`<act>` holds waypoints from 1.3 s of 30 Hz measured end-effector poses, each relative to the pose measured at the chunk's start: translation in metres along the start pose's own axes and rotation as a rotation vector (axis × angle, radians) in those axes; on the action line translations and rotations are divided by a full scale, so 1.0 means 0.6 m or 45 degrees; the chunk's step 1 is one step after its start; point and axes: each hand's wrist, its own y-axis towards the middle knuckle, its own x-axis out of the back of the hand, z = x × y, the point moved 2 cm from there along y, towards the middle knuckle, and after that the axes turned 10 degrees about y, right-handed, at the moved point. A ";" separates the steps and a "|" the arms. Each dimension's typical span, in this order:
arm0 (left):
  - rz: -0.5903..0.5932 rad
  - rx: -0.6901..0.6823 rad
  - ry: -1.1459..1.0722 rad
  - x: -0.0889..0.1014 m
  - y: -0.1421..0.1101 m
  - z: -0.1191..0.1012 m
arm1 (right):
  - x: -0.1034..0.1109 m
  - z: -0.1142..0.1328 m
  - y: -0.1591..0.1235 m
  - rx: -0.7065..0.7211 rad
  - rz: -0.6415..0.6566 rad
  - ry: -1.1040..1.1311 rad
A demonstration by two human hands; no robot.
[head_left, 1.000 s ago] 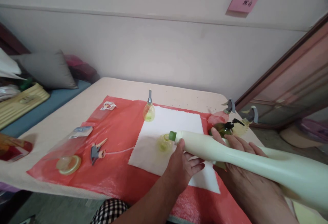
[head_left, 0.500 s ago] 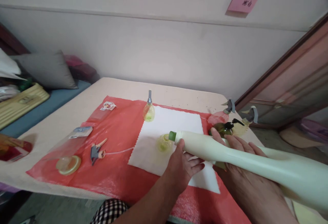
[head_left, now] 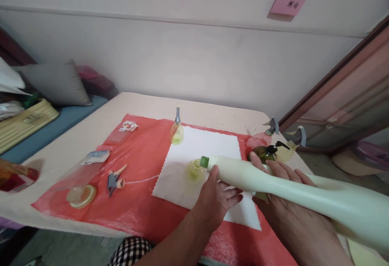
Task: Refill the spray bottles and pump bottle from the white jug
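Note:
A long pale-green bottle (head_left: pixel 291 195) with a green cap (head_left: pixel 204 161) lies tilted across the frame, its mouth over a small yellow-green open bottle (head_left: pixel 194 170) on a white cloth (head_left: pixel 202 146). My left hand (head_left: pixel 216 198) supports the big bottle's neck from below, thumb against it. My right hand (head_left: pixel 288 201) lies under the bottle's body, fingers spread along it.
A red plastic sheet (head_left: pixel 139 156) covers the beige table (head_left: pixel 100 120). On it: a small spray bottle (head_left: pixel 176 130), a loose spray head with tube (head_left: pixel 115 179), a clear empty bottle (head_left: pixel 79 189), packets (head_left: pixel 126 127). Several spray bottles (head_left: pixel 269 146) stand at the right edge.

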 end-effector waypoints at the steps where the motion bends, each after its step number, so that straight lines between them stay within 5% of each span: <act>1: -0.002 0.002 -0.002 0.000 0.000 0.000 | -0.001 0.000 0.000 0.000 0.002 -0.003; 39: -0.001 -0.002 -0.013 -0.003 -0.005 0.000 | -0.001 0.000 -0.003 -0.002 0.030 0.047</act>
